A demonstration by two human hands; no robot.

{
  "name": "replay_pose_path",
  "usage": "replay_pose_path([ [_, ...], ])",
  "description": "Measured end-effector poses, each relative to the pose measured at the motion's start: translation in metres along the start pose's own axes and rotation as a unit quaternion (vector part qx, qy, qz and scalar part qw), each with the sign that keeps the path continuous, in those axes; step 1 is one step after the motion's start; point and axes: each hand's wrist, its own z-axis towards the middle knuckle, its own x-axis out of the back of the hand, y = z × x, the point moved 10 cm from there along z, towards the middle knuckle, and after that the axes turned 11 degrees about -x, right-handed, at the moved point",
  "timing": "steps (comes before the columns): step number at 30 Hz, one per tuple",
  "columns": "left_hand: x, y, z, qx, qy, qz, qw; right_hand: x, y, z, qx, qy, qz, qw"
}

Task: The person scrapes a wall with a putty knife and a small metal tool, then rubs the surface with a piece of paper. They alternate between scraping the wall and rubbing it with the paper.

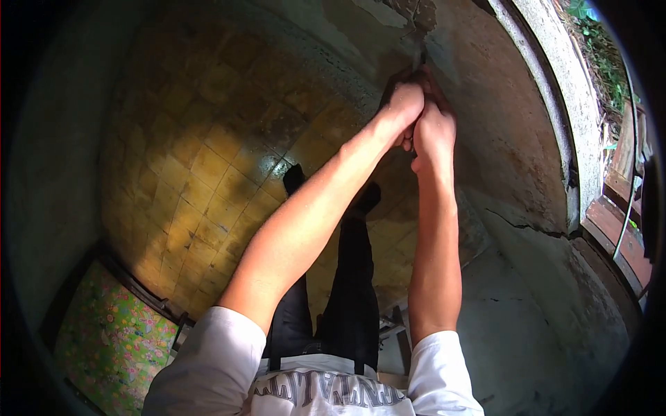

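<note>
Both arms reach forward to the wall, where the hands are pressed close together. My left hand (404, 100) is closed, its wrist bent, right by the cracked patch of the wall (416, 31). Just beside it, my right hand (436, 126) is closed too, with curled fingertips showing between the two wrists. A thin, pale narrow piece (417, 58) shows past the knuckles against the wall. I cannot tell what the hands grip, since the fingers and shadow hide it. Around the crack the plaster is peeling and stained.
Yellowish worn tiles (201, 187) cover the floor, wet and shiny near my feet. A flowered green cloth surface (114, 326) with a dark frame stands at lower left. On the right are a window ledge (555, 90), wooden boards (621, 225) and a long wall crack (524, 225).
</note>
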Motion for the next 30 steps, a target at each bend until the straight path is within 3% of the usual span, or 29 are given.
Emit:
replay_pose_path([
  [1,0.001,0.004,0.004,-0.029,0.008,0.003,1.000,0.000,0.000,0.003,-0.003,-0.002,-0.005,1.000],
  [6,-0.004,0.029,-0.030,0.068,-0.037,-0.002,0.997,0.002,0.007,0.006,-0.016,-0.003,0.024,1.000],
  [7,-0.005,0.018,-0.021,0.052,-0.008,0.008,0.999,0.002,0.000,0.005,0.019,-0.005,0.021,1.000],
  [10,-0.001,0.027,-0.020,0.004,0.001,0.063,0.998,0.005,0.005,0.006,-0.048,-0.003,-0.015,0.999],
  [14,-0.002,0.011,-0.016,0.072,-0.038,0.044,0.996,0.005,0.007,0.005,-0.065,-0.001,-0.040,0.997],
  [17,0.000,0.029,-0.019,0.069,0.035,0.038,0.996,0.001,-0.003,-0.001,-0.025,-0.018,0.009,0.999],
  [20,-0.001,0.019,-0.009,0.031,0.009,0.052,0.998,0.004,0.005,0.004,-0.057,0.008,-0.013,0.998],
  [23,0.003,0.017,-0.015,0.059,-0.028,0.075,0.995,0.001,0.008,0.009,-0.049,-0.004,-0.011,0.999],
  [27,-0.001,0.012,-0.009,0.020,-0.001,0.035,0.999,-0.001,0.003,0.005,-0.038,-0.005,0.008,0.999],
  [30,0.008,-0.001,0.001,0.089,-0.055,0.098,0.990,-0.005,0.013,0.016,-0.067,-0.020,-0.046,0.996],
])
